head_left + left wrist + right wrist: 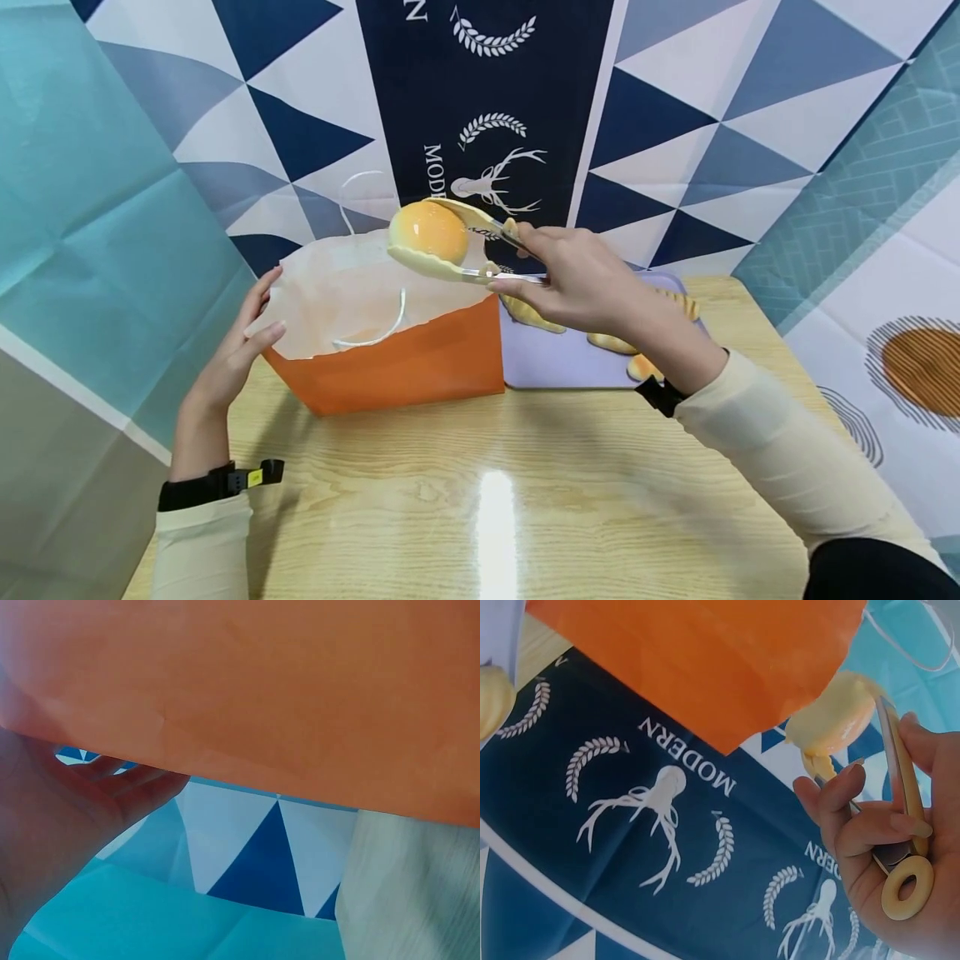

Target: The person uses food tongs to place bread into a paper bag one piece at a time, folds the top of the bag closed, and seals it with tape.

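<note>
An orange paper bag [405, 367] with a white inside and white cord handles stands on the table, its mouth open. At its left side, my left hand [225, 362] holds the rim, with the thumb at the front corner and the fingers towards the back; the left wrist view shows those fingers partly behind the orange paper [262, 697]. My right hand [588, 279] grips metal tongs [427, 263] with cream-coloured tips. Between the tips sits a round, glossy yellow-orange bun [431, 232], raised over the bag's mouth. In the right wrist view the bun [832, 716] is partly covered by the bag.
Right of the bag lies a lilac tray [555, 371] holding several bread pieces, among them a striped one [528, 312]; my right forearm covers part of it. The wood-grain table [390, 500] stretches in front. Patterned cloth [675, 125] hangs behind and at both sides.
</note>
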Demonstrator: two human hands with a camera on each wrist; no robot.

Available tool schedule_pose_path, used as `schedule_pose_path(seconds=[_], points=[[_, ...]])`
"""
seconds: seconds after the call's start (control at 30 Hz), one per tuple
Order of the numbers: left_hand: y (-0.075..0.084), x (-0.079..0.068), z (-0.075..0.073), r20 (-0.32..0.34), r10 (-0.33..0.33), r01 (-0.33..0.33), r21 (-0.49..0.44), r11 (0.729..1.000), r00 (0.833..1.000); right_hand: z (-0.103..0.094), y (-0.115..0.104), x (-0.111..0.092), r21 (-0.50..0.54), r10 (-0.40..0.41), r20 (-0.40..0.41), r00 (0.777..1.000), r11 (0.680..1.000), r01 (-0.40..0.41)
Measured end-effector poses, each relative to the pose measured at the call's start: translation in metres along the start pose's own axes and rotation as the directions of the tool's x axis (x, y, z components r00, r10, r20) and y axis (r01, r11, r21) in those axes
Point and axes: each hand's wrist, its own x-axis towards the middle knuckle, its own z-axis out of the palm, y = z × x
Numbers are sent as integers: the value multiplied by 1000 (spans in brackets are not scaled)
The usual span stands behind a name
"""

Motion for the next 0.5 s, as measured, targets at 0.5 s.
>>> schedule_pose_path(seconds=[0.5], points=[[1, -1, 2, 2, -4, 4, -1, 1000, 1000, 15, -16, 16, 52, -34, 14, 999, 998, 33]])
